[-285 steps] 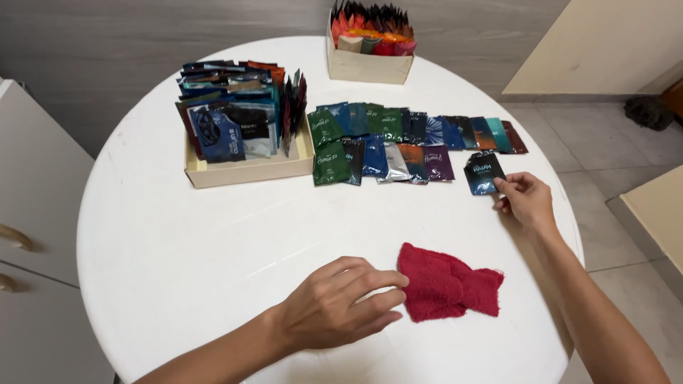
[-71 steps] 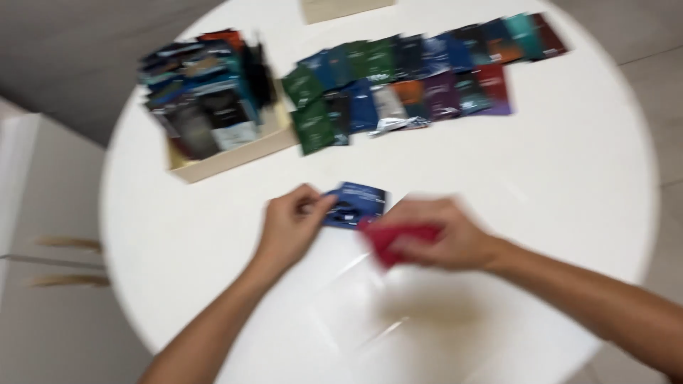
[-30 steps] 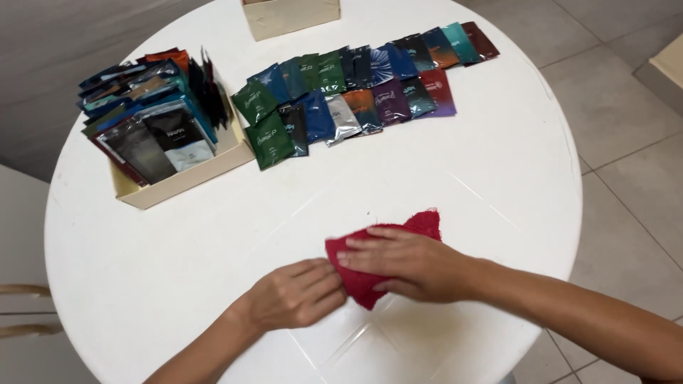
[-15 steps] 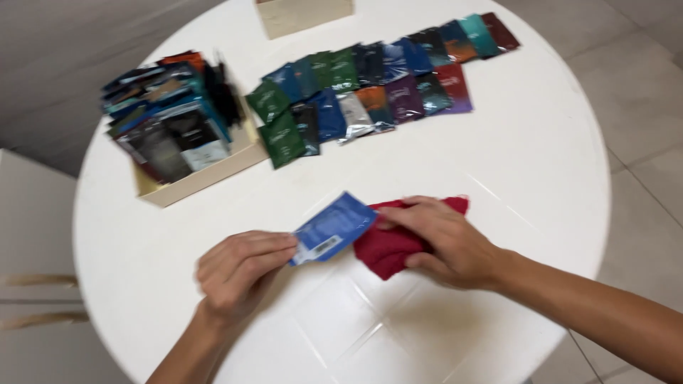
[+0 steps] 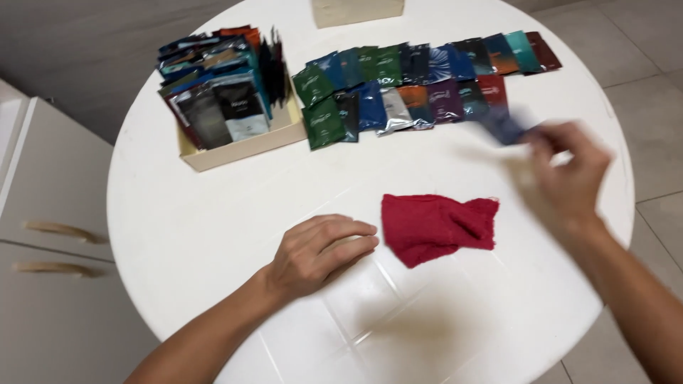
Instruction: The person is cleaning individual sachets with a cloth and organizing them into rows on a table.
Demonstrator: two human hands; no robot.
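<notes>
My left hand (image 5: 320, 252) lies flat on the round white table (image 5: 213, 220), fingers together, just left of a crumpled red cloth (image 5: 435, 226). It holds nothing. My right hand (image 5: 565, 174) is blurred in motion over the right side of the table, pinching a dark blue sachet (image 5: 504, 126) near the right end of the sachet rows. Two overlapping rows of coloured foil sachets (image 5: 420, 85) lie across the far part of the table.
An open cardboard box (image 5: 235, 139) packed with upright sachets stands at the far left. A second cardboard box (image 5: 356, 11) sits at the far edge. A white cabinet (image 5: 43, 235) with handles stands left of the table; tiled floor lies to the right.
The blue sachet has passed from between my hands over the cloth to my right hand, which has swung up and right toward the rows. My left hand has settled flat on the table.
</notes>
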